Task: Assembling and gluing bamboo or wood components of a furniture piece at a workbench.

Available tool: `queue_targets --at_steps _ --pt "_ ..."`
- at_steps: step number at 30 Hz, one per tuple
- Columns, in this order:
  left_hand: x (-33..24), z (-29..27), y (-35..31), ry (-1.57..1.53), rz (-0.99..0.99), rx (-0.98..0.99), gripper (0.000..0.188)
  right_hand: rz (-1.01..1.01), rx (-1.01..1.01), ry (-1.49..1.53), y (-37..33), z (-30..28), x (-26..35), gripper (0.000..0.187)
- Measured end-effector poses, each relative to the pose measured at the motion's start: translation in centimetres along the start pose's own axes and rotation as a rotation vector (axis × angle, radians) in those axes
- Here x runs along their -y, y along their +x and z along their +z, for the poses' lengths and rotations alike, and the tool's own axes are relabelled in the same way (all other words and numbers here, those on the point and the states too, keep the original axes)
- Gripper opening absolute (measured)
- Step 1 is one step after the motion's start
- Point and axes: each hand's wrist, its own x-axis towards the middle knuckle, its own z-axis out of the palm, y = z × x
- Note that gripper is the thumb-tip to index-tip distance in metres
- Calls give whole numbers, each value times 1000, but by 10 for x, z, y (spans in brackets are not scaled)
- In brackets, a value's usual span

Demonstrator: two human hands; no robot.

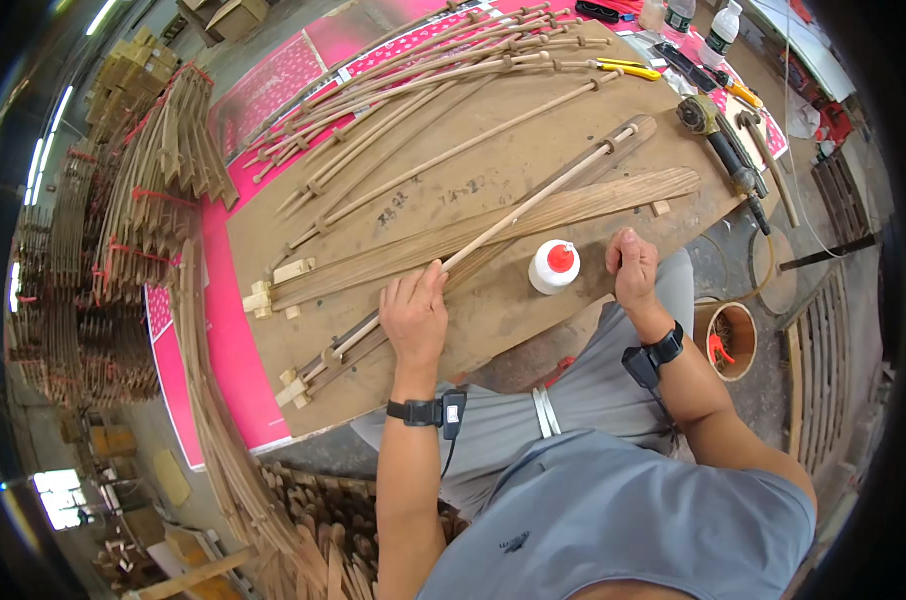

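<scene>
Wearing grey-blue shirt (623,510). Gripping ringed wooden dowel (513,216) on workbench (533,160) w/ L hand (414,312); R hand (633,268) balled, seemingly empty, by red-capped squeeze bottle (549,280). Prob. done: far dowels (509,62); left: this one.

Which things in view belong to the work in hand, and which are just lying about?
Likely in use:
pale rod under left hand
red-capped white bottle by right hand
wooden slat

Apparently lying about:
yellow cutter
hammer
clear plastic bottles

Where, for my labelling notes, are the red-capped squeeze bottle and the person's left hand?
Red-capped squeeze bottle (558,262), head view: on its cap.
Left hand (414,308), head view: on the back of the hand.
</scene>
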Motion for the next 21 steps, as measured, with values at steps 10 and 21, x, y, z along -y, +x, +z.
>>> queue_targets --at_steps 10,21 --pt "10 4 -4 57 13 18 17 67 -4 17 -5 8 -3 55" --pt "4 7 0 28 21 38 16 36 10 -51 -1 1 10 52"
